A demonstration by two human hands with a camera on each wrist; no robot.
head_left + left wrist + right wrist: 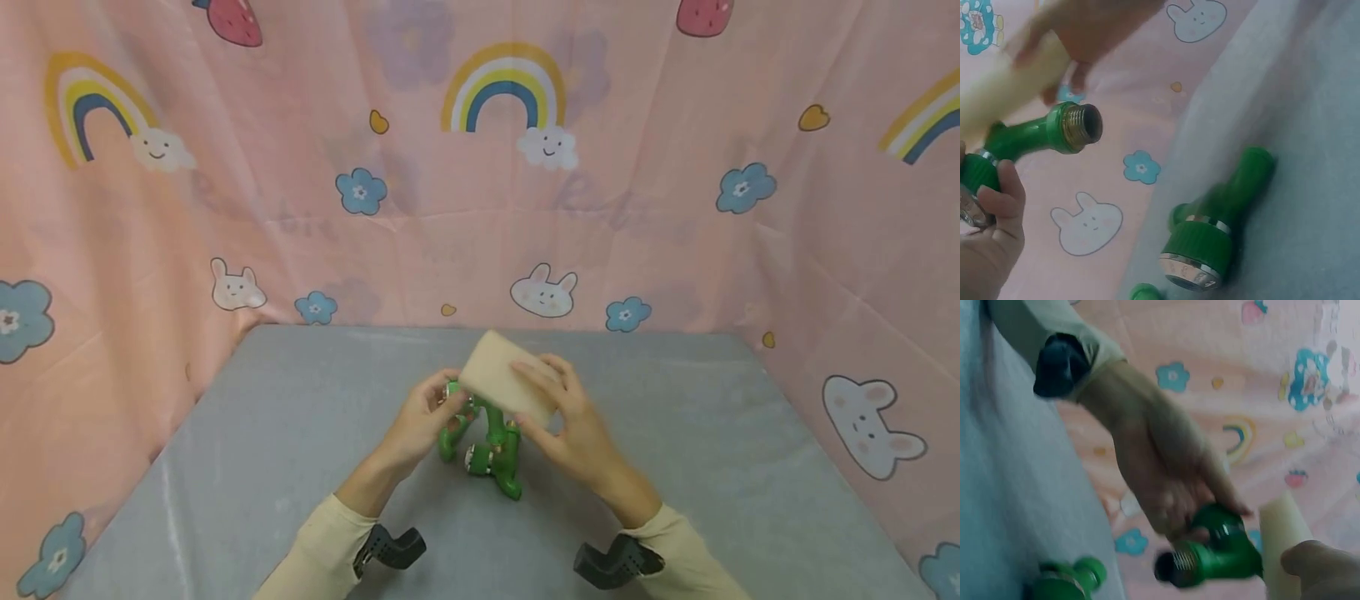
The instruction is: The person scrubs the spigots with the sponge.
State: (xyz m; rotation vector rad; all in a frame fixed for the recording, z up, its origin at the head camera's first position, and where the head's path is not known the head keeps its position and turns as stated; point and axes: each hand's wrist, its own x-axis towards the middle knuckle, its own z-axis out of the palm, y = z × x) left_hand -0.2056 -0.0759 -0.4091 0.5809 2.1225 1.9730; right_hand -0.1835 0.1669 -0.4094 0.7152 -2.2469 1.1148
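My left hand (420,421) holds a green tap (1029,137) by its round knob, raised above the table. The tap's threaded, open end shows clearly in the left wrist view. In my right hand (577,425) is a pale yellow sponge (502,379), gripped between thumb and fingers. The sponge is close against the held tap and covers part of it in the head view. Below the hands lies another green tap (506,467) with a silver-rimmed knob. A further green piece (447,442) is beside my left hand, partly hidden.
A grey cloth covers the table (300,500). Pink printed curtain (450,233) hangs along its back and sides. Each forearm wears a black wrist mount, one on the left sleeve (315,550) and one on the right sleeve (690,554).
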